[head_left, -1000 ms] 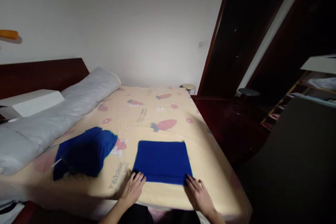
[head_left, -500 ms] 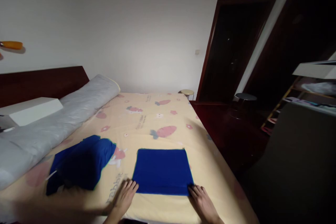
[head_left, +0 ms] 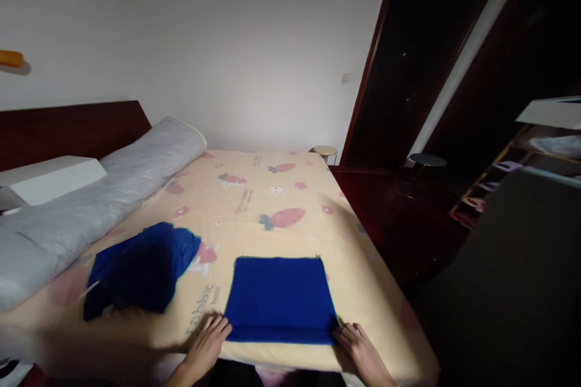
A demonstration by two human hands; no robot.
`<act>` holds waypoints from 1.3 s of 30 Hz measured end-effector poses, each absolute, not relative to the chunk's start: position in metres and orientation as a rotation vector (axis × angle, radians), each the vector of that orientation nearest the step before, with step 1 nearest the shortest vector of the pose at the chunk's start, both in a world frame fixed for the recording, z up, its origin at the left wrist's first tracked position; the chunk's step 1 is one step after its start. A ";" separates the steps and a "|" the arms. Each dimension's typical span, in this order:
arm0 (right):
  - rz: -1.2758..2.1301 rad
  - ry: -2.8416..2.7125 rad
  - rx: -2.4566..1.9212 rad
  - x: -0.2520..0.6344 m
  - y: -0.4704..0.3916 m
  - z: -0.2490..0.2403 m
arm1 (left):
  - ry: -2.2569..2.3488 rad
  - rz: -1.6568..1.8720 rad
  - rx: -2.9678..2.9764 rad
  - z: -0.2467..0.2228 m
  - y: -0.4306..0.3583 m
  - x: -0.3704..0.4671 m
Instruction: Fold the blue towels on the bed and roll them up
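Note:
A blue cloth with green-stitched edges lies flat on the bed near me, a narrow folded strip running along its near edge. My left hand is closed on its near left corner. At the near right corner, my right hand has its fingers curled on the cloth; the fingertips are partly in shadow. To the left lies a second blue cloth, crumpled and loose, with a small white tag at its side. Neither hand touches that one.
A patterned yellow sheet covers the bed. Along the left are a rolled grey quilt, a white box and a dark headboard. Two stools, one beige and one dark, stand beyond, with a shelf at right.
Both hands have moved slightly outward and the folded strip along the cloth's near edge looks wider. My view has tipped down a little. The crumpled cloth stays in place.

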State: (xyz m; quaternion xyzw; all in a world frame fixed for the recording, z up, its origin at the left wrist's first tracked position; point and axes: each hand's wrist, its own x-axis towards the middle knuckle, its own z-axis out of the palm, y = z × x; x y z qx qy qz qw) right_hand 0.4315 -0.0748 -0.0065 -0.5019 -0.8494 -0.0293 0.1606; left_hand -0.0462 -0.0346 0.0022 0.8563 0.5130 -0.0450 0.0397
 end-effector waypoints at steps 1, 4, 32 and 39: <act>-0.018 -2.466 -1.463 0.430 -0.077 -0.008 | 1.593 -0.160 2.610 0.001 -0.037 -0.042; 0.170 -2.568 -1.485 0.401 -0.081 -0.010 | 1.537 -0.142 2.631 -0.004 -0.048 -0.012; -0.084 -2.519 -1.515 0.382 -0.075 -0.030 | 1.500 -0.094 2.601 0.004 -0.040 -0.011; 0.540 -2.226 -1.760 0.389 -0.051 0.012 | 1.652 0.092 2.095 0.021 -0.002 -0.016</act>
